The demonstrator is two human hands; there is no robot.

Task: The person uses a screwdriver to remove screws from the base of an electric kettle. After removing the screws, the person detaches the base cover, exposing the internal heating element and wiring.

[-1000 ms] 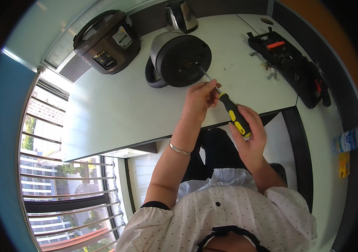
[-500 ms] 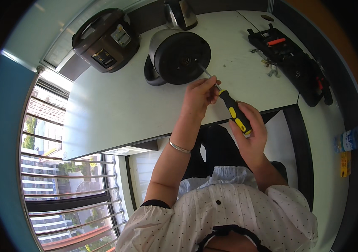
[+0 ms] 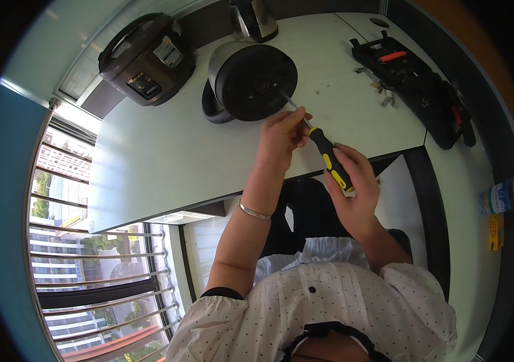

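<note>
An electric kettle [image 3: 248, 84] lies on its side on the pale table, its round black base facing me and its handle to the left. A black and yellow screwdriver [image 3: 324, 151] slants up to that base, its tip at a spot just right of the central round socket. My left hand [image 3: 280, 134] pinches the metal shaft near the kettle. Around the butt end of the screwdriver's handle, my right hand [image 3: 356, 192] has its thumb on one side and its fingers on the other.
A black tool case [image 3: 417, 81] with red-handled pieces lies open at the right, small loose metal parts [image 3: 385, 96] beside it. A brown pressure cooker [image 3: 148, 60] and a steel kettle [image 3: 254, 21] stand at the back. A water bottle [image 3: 503, 196] lies at far right.
The whole view has shifted slightly. My right fingers have changed their hold on the screwdriver's handle a little, and the handle has rotated. The left hand still pinches the shaft.
</note>
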